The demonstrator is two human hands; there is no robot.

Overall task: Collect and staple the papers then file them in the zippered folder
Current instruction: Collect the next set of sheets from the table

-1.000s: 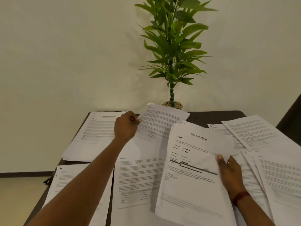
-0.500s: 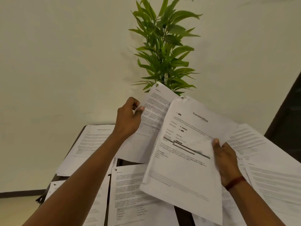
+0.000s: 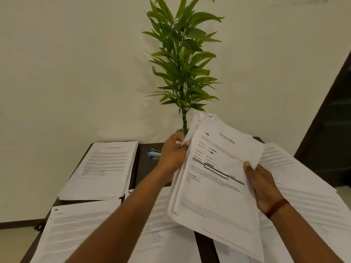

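Paper stack (image 3: 218, 186) is held up over the table (image 3: 147, 168): left hand (image 3: 173, 155) pinches its top-left edge, right hand (image 3: 263, 186) grips the right edge w/ thumb on top. Blue stapler (image 3: 154, 153) is partly hidden behind the left hand. Stack's text is too blurred to read; loose sheets (image 3: 102, 168) are cut off at btm edge.

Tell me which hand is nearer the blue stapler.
Left. The left hand pinches the paper stack just right of the blue stapler; the right hand grips the stack's opposite edge, farther away.

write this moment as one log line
stage: collecting | left hand: grips paper stack, left edge | right hand: grips its right edge | blue stapler: on table, untouched | zippered folder: not visible
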